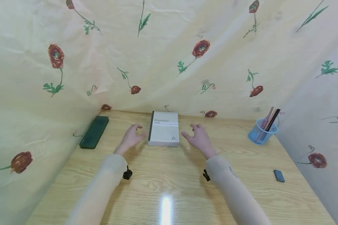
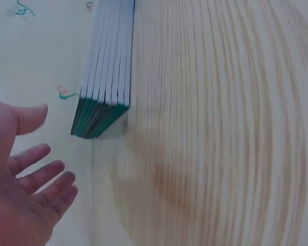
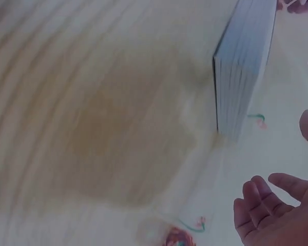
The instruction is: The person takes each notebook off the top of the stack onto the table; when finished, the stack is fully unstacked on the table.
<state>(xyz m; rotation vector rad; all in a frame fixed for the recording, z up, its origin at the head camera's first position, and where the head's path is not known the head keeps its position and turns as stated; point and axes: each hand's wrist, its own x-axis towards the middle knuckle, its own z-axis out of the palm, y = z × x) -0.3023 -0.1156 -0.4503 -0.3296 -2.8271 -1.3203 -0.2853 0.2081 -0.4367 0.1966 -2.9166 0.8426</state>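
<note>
1. Book (image 1: 163, 128) lies flat on the surface (image 1: 169, 181).
2. Left hand (image 1: 130, 137) and right hand (image 1: 199, 137) flank the book, fingers spread, gripping nothing.
3. Judgement: close evenly on both book edges.

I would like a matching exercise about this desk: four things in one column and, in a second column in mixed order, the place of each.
Things:
1. book
2. dark green case
3. blue pencil cup
4. small dark eraser

Places:
A. near the right edge of the desk, close to the person
B. between the left hand and the right hand
C. at the far right, with pencils standing in it
D. at the far left, beside the flowered cloth

Pairs: 1-B, 2-D, 3-C, 4-A
</note>
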